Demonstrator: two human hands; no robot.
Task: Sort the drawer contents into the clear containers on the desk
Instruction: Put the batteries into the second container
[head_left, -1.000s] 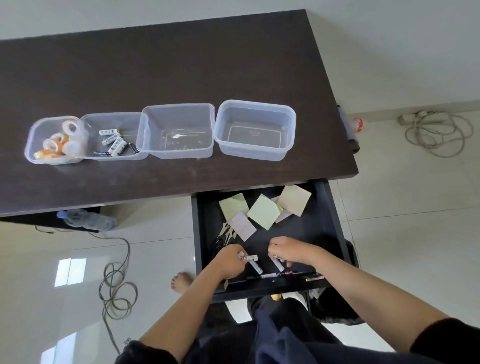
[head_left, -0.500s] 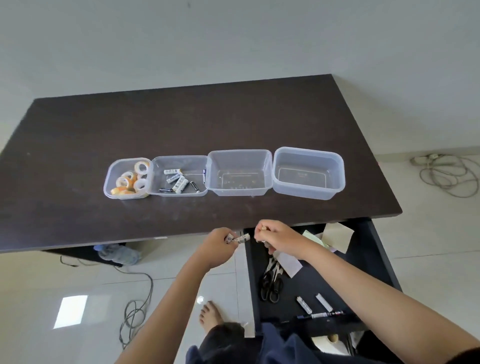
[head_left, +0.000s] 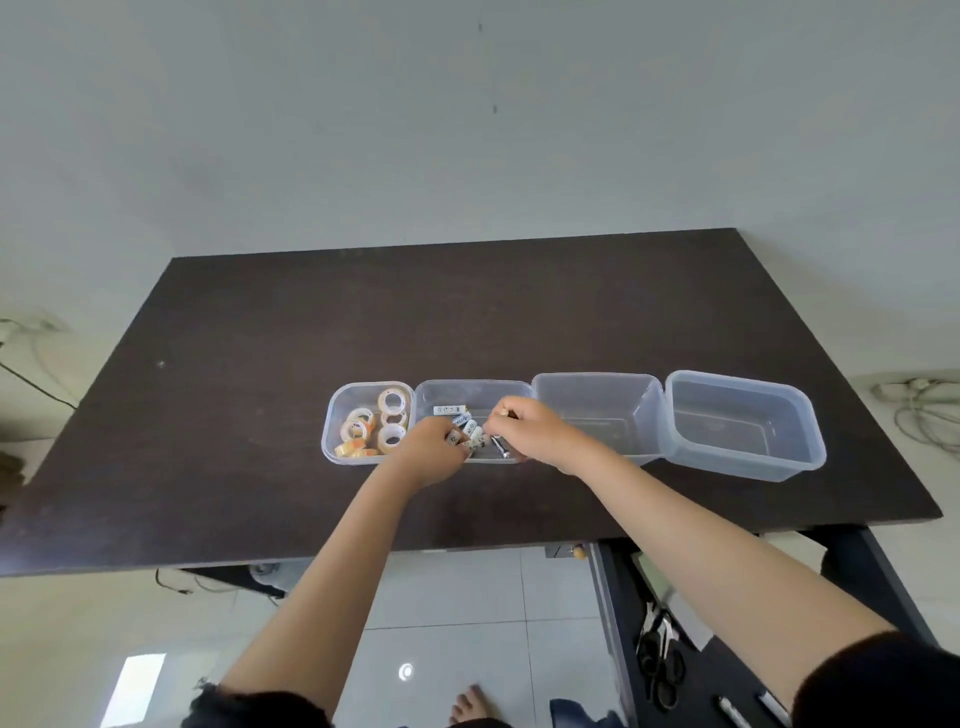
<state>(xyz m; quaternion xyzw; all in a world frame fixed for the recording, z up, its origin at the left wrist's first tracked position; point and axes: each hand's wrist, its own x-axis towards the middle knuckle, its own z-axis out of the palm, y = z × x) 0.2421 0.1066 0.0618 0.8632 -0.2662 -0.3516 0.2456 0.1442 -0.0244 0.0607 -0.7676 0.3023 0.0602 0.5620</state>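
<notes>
Four clear containers stand in a row on the dark desk (head_left: 467, 312). The leftmost container (head_left: 332, 415) holds tape rolls (head_left: 390, 402). The second container (head_left: 470, 388) holds several batteries (head_left: 449, 410). Both of my hands reach into it. My left hand (head_left: 431, 452) grips white batteries at its near left side. My right hand (head_left: 527, 431) has its fingers curled round a small battery, with a dark battery (head_left: 500, 447) just under it. The third container (head_left: 597, 387) and the fourth container (head_left: 743, 400) are empty.
The open black drawer (head_left: 618, 623) shows at the lower right under the desk edge, with scissors (head_left: 660, 662) and markers (head_left: 730, 711) in it. Cables lie on the tiled floor at the far right and under the desk. A bare foot shows below.
Both hands rose from the drawer with batteries, crossed the desk's front edge and now sit inside the second container. The view tilted up from the drawer to the desk.
</notes>
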